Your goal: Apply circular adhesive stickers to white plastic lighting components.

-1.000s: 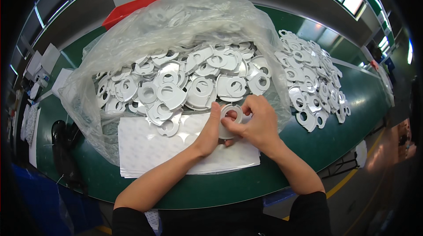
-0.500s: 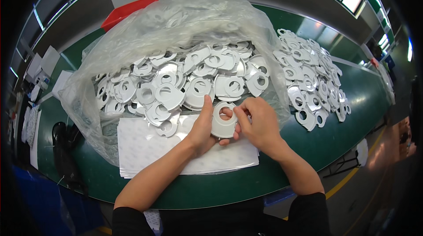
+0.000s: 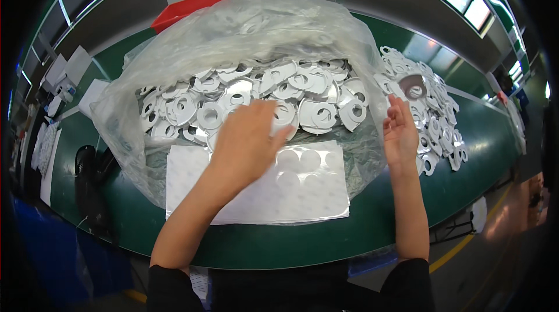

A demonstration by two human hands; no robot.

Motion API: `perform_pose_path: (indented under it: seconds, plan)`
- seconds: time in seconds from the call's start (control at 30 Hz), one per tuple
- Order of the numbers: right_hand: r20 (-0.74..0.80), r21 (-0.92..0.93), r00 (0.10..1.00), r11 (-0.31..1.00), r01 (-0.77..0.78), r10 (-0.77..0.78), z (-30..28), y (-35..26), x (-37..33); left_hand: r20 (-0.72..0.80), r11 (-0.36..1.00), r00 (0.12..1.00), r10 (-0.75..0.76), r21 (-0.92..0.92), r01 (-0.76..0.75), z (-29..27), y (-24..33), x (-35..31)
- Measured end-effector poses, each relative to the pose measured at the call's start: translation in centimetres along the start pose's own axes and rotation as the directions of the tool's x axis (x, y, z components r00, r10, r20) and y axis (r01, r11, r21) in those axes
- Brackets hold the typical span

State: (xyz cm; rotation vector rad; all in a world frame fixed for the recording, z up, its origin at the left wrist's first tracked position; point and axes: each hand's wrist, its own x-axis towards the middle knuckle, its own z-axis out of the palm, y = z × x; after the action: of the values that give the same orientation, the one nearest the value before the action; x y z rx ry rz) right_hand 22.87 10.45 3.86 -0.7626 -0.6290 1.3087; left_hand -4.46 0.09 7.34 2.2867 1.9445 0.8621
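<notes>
White pieces fill mid-frame near the left hand, thumb and fingers apart; centre-right, the right hand has fingers loosely parted.

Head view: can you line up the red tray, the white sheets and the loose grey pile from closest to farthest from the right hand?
1. Loose grey pile: beside the right hand.
2. White sheets: to its left.
3. Red tray: far back, left.

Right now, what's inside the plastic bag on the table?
Inside the plastic bag is a heap of whitish flat parts with round holes. The left hand hides some; cloudy film blurs those further back, and the heap's bottom is covered.
</notes>
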Motion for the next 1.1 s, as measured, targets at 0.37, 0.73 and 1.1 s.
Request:
perform_pose_path:
  seconds: [0.37, 0.73, 1.1]
  plan:
    - [0.720, -0.645, 0.345, 0.397, 0.653, 0.602, 4.1, 1.0, -6.9, -0.080, 0.818, 0.985, -0.152, 0.549, 0.170, 1.6, -4.7, -0.6]
    - [0.674, -0.560, 0.361, 0.127, 0.819, 0.644, 4.4, 1.1, -9.7, -0.060, 0.963, 0.972, -0.226, 0.134, 0.232, 0.8, -6.2, 0.4]
    - [0.627, -0.611, 0.308, 0.206, 0.765, 0.716, 4.3, 1.6, -9.0, 0.314, 0.057, 0.914, -0.257, -0.939, 0.339, 3.2, -0.9, 0.7]
